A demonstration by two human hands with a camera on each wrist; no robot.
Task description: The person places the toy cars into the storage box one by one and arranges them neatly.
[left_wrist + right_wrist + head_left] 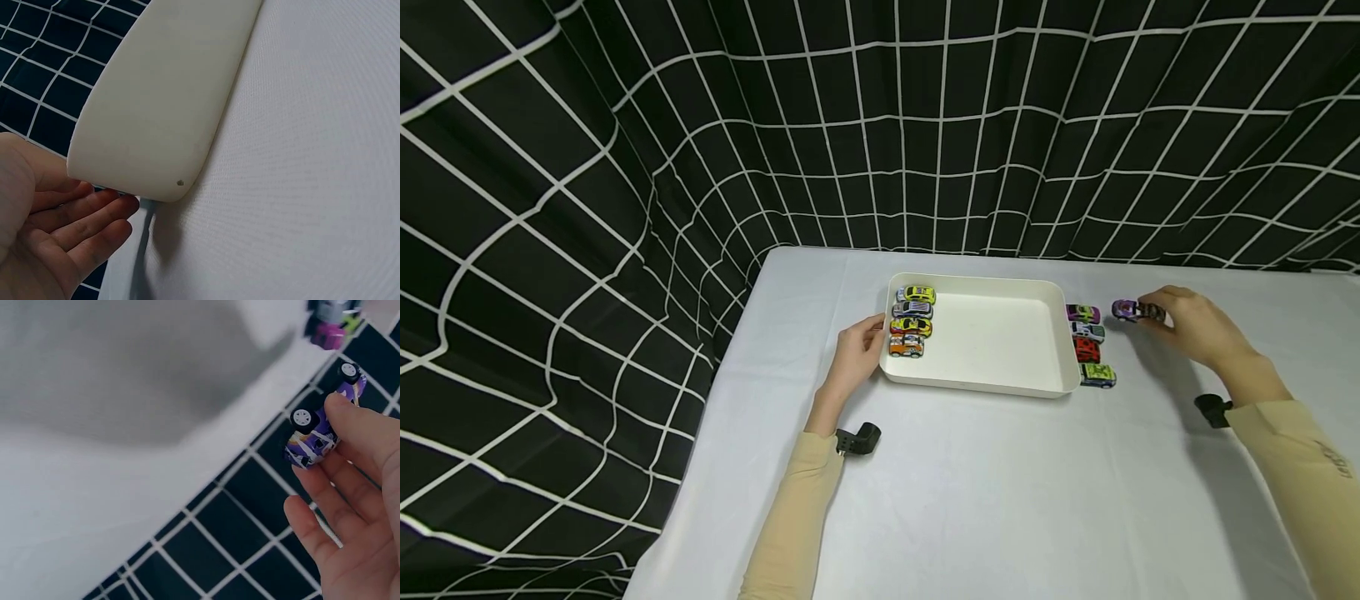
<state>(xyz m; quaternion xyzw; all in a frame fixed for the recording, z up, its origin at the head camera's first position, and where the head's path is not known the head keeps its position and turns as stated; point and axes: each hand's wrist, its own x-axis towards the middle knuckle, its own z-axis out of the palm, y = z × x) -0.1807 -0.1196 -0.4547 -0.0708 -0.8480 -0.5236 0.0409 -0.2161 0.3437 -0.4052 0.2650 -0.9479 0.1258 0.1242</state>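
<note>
My right hand [1198, 325] pinches a purple toy car [315, 434] between thumb and fingers, with its wheels showing in the right wrist view. It is held to the right of a row of several toy cars: a magenta and green car [1084, 314], a grey car [1087, 332], a red and black car [1086, 350] and a lime car [1098, 376]. At the left end of a white tray [1000, 333], my left hand [856, 354] touches the wall with relaxed fingers. Its thumb is partly hidden in the left wrist view.
Inside the tray, along its left side, stand a yellow car [917, 294], a silver car [913, 310], a yellow and red car [912, 327] and an orange and white car [907, 346]. A white cloth [970, 483] covers the table. Black gridded curtains [925, 142] hang behind and to the left.
</note>
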